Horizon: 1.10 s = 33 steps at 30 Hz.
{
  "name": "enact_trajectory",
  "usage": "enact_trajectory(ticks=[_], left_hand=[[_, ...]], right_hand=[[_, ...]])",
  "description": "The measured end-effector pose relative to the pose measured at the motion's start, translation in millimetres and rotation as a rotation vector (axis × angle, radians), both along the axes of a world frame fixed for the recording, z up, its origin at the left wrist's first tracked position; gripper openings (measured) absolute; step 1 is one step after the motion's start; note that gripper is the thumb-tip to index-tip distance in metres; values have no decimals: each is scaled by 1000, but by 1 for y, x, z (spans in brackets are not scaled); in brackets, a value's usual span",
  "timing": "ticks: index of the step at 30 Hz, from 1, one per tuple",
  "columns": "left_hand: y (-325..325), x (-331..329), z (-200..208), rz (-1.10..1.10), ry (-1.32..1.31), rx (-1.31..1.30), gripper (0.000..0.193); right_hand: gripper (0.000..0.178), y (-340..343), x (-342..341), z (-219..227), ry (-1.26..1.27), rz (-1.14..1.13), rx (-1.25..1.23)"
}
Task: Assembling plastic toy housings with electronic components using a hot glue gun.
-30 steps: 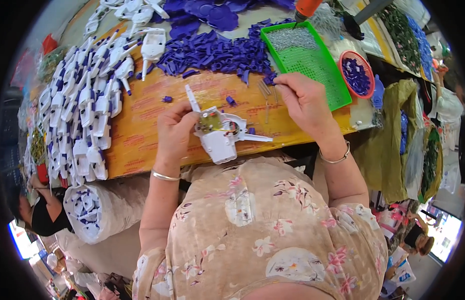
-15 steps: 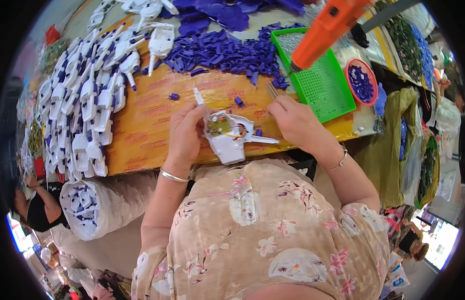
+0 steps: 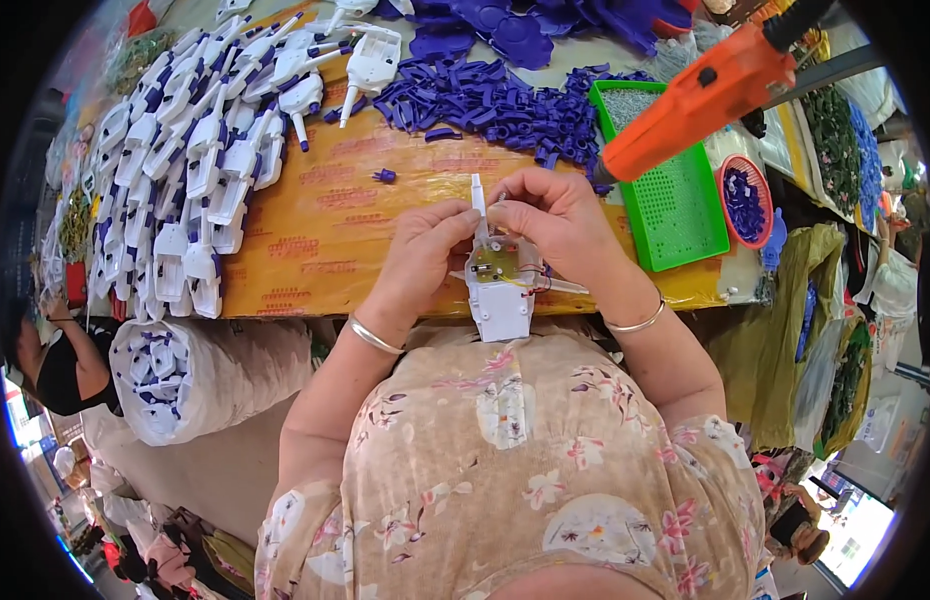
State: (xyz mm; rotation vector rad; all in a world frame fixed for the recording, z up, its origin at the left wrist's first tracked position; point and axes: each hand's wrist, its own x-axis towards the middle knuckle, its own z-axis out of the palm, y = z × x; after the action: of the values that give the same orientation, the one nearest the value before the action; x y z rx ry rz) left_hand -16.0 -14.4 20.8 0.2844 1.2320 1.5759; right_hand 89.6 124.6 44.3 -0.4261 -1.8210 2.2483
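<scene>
An open white plastic shell [image 3: 501,308] with a circuit board [image 3: 497,264] and thin wires lies at the table's near edge, against my shirt. One narrow white arm of it points away from me; another sticks out to the right. My left hand [image 3: 422,250] grips the shell at the base of the upper arm, on its left side. My right hand [image 3: 557,215] is closed in a pinch over the shell's top, beside that arm. Thin metal rods seen in it earlier are now mostly hidden by the fingers. A small purple part [image 3: 385,176] lies beyond my left hand.
Many white shells [image 3: 190,165] are heaped at the left, purple strips [image 3: 485,105] at the back. An orange electric screwdriver [image 3: 695,100] hangs over a green tray [image 3: 675,215]. Farther right is a red basket [image 3: 747,205] of purple parts. A white sack [image 3: 220,375] of shells stands left.
My right hand has come in from the right to the shell's top. The shell has turned more upright, and my left hand has shifted to the right with it. The view has shifted slightly.
</scene>
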Motion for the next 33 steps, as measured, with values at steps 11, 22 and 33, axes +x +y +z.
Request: enact_trajectory(ticks=[11, 22, 33], left_hand=[[2, 3, -5, -66, 20, 29, 19], [3, 3, -5, -81, -11, 28, 18], [3, 2, -6, -89, 49, 29, 20]], right_hand=[[8, 3, -1, -12, -32, -25, 82], [18, 7, -7, -16, -47, -61, 239], [17, 7, -8, -15, -91, -53, 251]])
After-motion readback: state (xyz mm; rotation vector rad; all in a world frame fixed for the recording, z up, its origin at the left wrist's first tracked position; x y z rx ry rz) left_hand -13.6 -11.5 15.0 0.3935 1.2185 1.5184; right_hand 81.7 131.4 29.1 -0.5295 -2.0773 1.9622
